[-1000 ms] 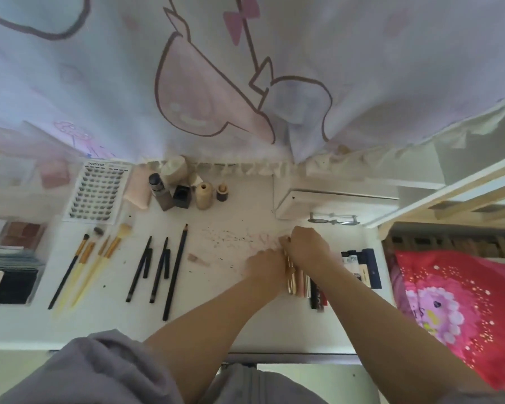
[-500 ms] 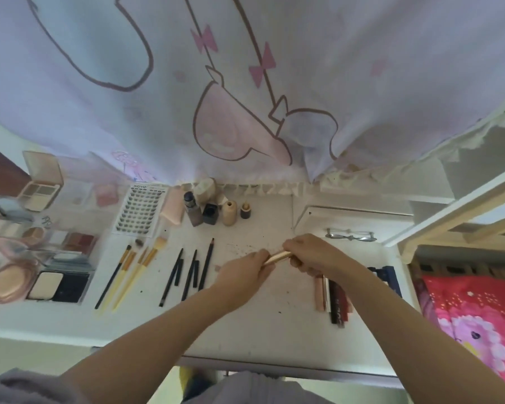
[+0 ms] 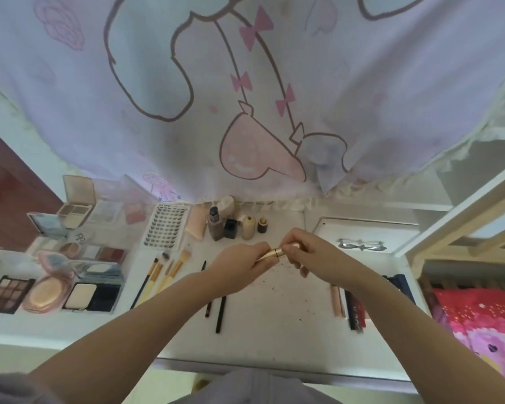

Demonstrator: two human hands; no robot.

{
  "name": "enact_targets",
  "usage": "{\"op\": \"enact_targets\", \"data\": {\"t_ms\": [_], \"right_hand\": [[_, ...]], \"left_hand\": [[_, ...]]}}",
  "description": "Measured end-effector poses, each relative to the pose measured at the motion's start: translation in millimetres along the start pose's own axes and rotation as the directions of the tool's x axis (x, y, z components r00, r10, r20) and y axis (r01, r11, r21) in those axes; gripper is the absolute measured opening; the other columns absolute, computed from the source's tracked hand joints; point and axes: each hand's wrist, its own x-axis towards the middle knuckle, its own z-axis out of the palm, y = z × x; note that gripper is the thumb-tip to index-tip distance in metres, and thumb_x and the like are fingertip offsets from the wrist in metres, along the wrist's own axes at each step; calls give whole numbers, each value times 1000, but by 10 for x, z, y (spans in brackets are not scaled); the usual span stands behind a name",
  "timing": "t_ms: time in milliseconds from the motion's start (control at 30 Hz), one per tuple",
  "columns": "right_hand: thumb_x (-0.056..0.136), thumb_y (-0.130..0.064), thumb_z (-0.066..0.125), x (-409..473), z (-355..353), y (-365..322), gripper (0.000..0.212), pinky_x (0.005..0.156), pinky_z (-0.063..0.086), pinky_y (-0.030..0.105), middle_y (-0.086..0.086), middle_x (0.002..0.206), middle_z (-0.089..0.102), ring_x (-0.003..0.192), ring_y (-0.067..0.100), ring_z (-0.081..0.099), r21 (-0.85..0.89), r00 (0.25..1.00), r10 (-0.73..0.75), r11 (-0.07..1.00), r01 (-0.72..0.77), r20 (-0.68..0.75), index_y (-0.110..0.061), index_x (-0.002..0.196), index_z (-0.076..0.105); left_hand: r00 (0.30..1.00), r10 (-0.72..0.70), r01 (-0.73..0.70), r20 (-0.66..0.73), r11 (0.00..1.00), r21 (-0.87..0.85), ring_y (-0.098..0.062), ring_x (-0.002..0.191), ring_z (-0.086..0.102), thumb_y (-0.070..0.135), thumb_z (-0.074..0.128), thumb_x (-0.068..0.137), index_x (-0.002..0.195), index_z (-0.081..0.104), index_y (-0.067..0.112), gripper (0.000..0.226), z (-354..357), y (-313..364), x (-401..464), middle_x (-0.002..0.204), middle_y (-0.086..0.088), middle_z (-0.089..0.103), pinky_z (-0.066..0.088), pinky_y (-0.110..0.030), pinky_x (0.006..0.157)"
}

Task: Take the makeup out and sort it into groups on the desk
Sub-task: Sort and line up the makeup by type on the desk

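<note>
- Head view, background: pale cartoon-print curtain (image 3: 245, 97) draped behind a white surface (image 3: 274, 330); red patterned bedding (image 3: 484, 322) off to the right.
- Head view, progress: sorting looks well along. Palettes and compacts (image 3: 56, 275) grouped at far left; lash tray (image 3: 166, 225) beside them; small bottles (image 3: 236, 225) lined up at the back; yellow-handled brushes (image 3: 165, 271) fanned out; dark pencils (image 3: 219, 313) partly hidden under the left forearm; lip tubes (image 3: 347, 304) laid side by side at right. Eyeglasses (image 3: 362, 245) at back right, likely not part of the sort.
- Head view, what is left: only the gold tube (image 3: 274, 253), held above mid-surface, appears unplaced; probably bound for the lip-tube row.
- Head view, hands: left hand (image 3: 239, 265) curled round the tube's lower end; right hand (image 3: 306, 252) pinching its upper end, fingers bent. Both forearms reaching in from below, wrists close together. Perhaps checking or uncapping; cannot tell which.
</note>
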Motion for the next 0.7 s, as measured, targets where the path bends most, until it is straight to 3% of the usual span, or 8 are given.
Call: {"op": "enact_targets", "data": {"t_ms": [167, 300, 467, 633, 700], "right_hand": [[98, -47, 36, -97, -60, -101, 44, 50, 34, 19, -9, 50, 48, 44, 5, 39, -21, 993, 112, 993, -112, 29, -17, 78, 60], [98, -29, 47, -129, -91, -118, 17, 55, 42, 21, -7, 65, 55, 53, 5, 46, 12, 996, 72, 997, -73, 50, -18, 89, 57], [99, -41, 41, -164, -185, -158, 37, 43, 30, 17, -8, 49, 47, 39, 5, 35, 130, 990, 134, 982, -139, 47, -15, 80, 59], [97, -24, 50, -175, -249, -132, 12, 52, 38, 21, -5, 63, 52, 55, 8, 44, 132, 999, 46, 990, -47, 13, -19, 89, 57], [97, -32, 49, -206, -301, -154, 19, 48, 35, 19, -5, 60, 51, 49, 8, 41, 146, 995, 73, 986, -81, 64, -16, 89, 57]], "left_hand": [[995, 93, -90, -32, 993, 80, -14, 67, 57, 44, 38, 97, 101, 52, 25, 24, -89, 9, -82, 75, 5, 58, 46, -31, 63], [993, 100, -95, -56, 991, 93, -13, 65, 54, 46, 39, 96, 99, 52, 25, 25, -128, 22, -72, 71, 8, 53, 46, -31, 62], [987, 129, -119, -93, 987, 109, -14, 68, 56, 47, 40, 95, 104, 54, 24, 28, -171, 87, -31, 77, 6, 58, 49, -35, 65], [988, 110, -102, -108, 991, 85, -14, 68, 57, 48, 40, 95, 104, 54, 24, 30, -178, 125, 31, 78, 5, 59, 50, -36, 65], [988, 115, -109, -107, 992, 60, -13, 68, 56, 48, 41, 95, 103, 55, 24, 28, -168, 145, 32, 78, 5, 60, 48, -32, 64]]}}
